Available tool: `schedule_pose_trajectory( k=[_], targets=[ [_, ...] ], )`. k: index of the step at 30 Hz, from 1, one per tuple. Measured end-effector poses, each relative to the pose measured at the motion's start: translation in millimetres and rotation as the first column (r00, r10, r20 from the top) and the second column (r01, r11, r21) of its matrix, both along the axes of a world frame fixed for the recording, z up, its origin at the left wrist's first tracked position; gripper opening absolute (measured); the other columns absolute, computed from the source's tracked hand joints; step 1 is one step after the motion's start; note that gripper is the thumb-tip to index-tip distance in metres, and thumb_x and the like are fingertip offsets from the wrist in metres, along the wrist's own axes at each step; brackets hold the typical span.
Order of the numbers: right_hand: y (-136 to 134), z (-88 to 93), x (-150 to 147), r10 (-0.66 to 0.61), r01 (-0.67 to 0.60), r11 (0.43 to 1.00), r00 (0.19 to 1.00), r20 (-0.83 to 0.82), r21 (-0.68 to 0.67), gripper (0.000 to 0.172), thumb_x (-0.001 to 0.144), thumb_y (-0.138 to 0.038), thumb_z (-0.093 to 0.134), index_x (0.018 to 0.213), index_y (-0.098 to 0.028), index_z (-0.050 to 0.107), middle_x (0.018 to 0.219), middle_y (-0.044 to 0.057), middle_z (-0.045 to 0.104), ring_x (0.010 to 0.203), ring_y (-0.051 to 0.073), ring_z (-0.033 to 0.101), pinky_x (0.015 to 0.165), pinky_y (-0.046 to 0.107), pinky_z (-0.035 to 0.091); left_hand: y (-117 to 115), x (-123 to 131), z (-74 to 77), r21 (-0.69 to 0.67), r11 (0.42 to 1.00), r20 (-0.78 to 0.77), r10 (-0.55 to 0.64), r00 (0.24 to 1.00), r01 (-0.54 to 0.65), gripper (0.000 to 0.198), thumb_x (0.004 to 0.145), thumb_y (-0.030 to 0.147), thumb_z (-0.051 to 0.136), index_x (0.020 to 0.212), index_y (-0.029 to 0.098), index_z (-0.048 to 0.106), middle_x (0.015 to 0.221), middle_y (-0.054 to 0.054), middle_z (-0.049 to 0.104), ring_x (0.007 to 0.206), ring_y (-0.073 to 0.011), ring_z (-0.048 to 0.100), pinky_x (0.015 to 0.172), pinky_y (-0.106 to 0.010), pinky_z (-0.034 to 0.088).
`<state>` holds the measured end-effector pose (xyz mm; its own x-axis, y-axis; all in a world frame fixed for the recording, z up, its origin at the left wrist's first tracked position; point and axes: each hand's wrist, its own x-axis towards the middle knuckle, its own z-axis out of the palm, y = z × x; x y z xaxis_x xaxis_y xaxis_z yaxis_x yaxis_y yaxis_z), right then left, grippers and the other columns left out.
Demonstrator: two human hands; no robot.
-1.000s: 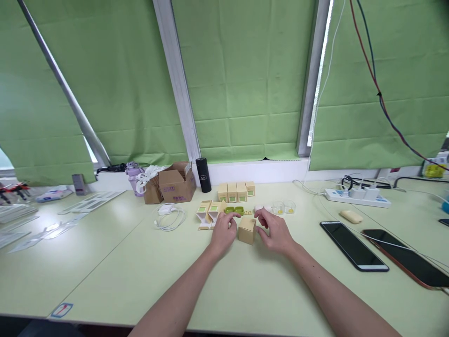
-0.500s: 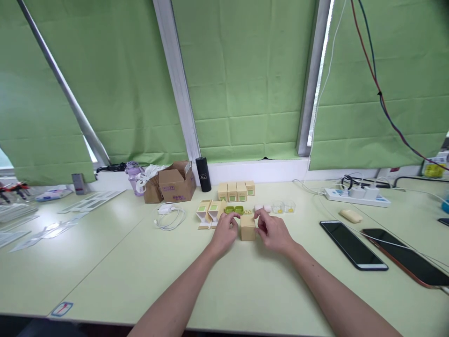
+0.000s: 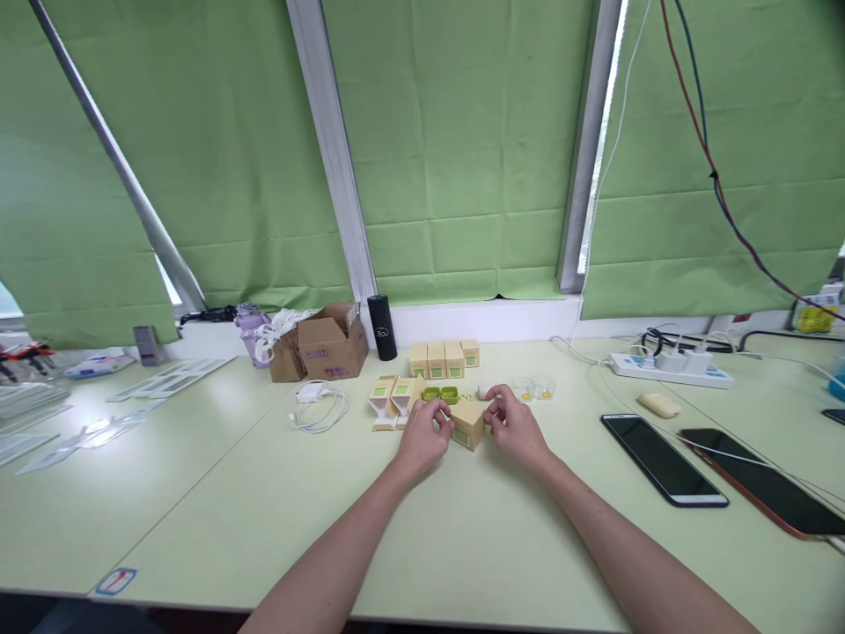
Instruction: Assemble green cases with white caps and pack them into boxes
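A small brown cardboard box (image 3: 468, 424) stands on the table between my hands, turned so that a corner faces me and a green-edged label shows low on its left face. My left hand (image 3: 426, 433) has its curled fingers on the box's left side. On the right side, the fingertips of my right hand (image 3: 515, 423) touch the box. Behind it lie a green two-part tray (image 3: 440, 395), small yellowish pieces, and clear cups (image 3: 533, 388) with yellow bits inside. Two opened cartons (image 3: 396, 401) are left of the tray, and several closed small boxes (image 3: 437, 360) stand further back.
A black cylinder (image 3: 383, 328), an open carton (image 3: 334, 343) and a purple bottle (image 3: 252, 333) stand at the back. A white charger cable (image 3: 319, 408) lies left. Two phones (image 3: 665, 461) and a power strip (image 3: 672, 371) are at the right.
The small box has turned between my hands, from a plain face towards me to a corner with the label showing. My fingers have shifted slightly with it.
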<state>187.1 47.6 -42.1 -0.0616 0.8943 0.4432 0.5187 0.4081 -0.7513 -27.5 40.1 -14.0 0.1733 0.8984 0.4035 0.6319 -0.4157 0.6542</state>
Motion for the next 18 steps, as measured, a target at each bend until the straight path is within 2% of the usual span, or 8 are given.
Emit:
schedule_pose_trajectory(
  k=[5, 7, 12, 15, 18],
  targets=[
    [4.4, -1.7, 0.0, 0.012, -0.018, 0.999, 0.99, -0.143, -0.047, 0.022, 0.087, -0.024, 0.052, 0.109, -0.027, 0.05, 0.086, -0.002, 0.07, 0.065, 0.018, 0.066, 0.063, 0.03, 0.047, -1.4, 1.1, -0.1, -0.003, 1.0, -0.011, -0.023, 1.0, 0.023, 0.01, 0.085, 0.012, 0.066, 0.087, 0.021, 0.069, 0.088, -0.005, 0.067, 0.1, -0.0254, 0.062, 0.086, -0.038, 0.05],
    [5.9, -2.8, 2.1, -0.014, 0.005, 0.998, 0.99, -0.144, -0.063, 0.021, 0.088, -0.022, 0.051, 0.108, -0.027, 0.05, 0.086, -0.002, 0.071, 0.065, 0.018, 0.067, 0.065, 0.03, 0.047, -1.1, 1.0, -0.3, -0.009, 1.0, -0.021, -0.025, 0.999, 0.025, 0.013, 0.084, 0.009, 0.065, 0.086, 0.021, 0.07, 0.086, -0.005, 0.067, 0.1, -0.0255, 0.062, 0.088, -0.038, 0.05],
    [9.4, -9.9, 8.7, -0.144, 0.157, 0.983, 0.981, 0.131, -0.099, 0.025, 0.081, -0.008, 0.057, 0.097, -0.026, 0.059, 0.082, 0.0, 0.072, 0.071, 0.019, 0.065, 0.06, 0.026, 0.037, -0.1, 0.0, -1.2, 0.012, 1.0, -0.035, 0.004, 0.999, -0.004, 0.017, 0.084, 0.006, 0.064, 0.086, 0.021, 0.07, 0.085, -0.005, 0.068, 0.1, -0.0259, 0.062, 0.085, -0.038, 0.05],
    [10.8, -14.1, 10.1, -0.129, 0.151, 0.983, 0.973, 0.189, -0.108, 0.02, 0.079, -0.006, 0.061, 0.087, -0.025, 0.063, 0.082, 0.003, 0.072, 0.072, 0.02, 0.064, 0.059, 0.026, 0.033, -0.4, 0.2, -1.3, 0.022, 0.999, -0.063, 0.03, 0.998, -0.028, 0.017, 0.083, 0.006, 0.063, 0.084, 0.022, 0.069, 0.083, -0.005, 0.068, 0.099, -0.0264, 0.063, 0.08, -0.036, 0.05],
    [12.1, -16.1, 11.6, -0.09, 0.111, 0.988, 0.978, 0.186, -0.105, 0.024, 0.077, -0.004, 0.062, 0.09, -0.024, 0.065, 0.081, 0.002, 0.072, 0.071, 0.019, 0.063, 0.059, 0.026, 0.034, -0.6, 0.3, -1.1, 0.018, 0.998, -0.11, 0.055, 0.992, -0.054, 0.016, 0.083, 0.007, 0.063, 0.083, 0.022, 0.069, 0.08, -0.005, 0.067, 0.099, -0.0274, 0.064, 0.077, -0.035, 0.049]
  ],
)
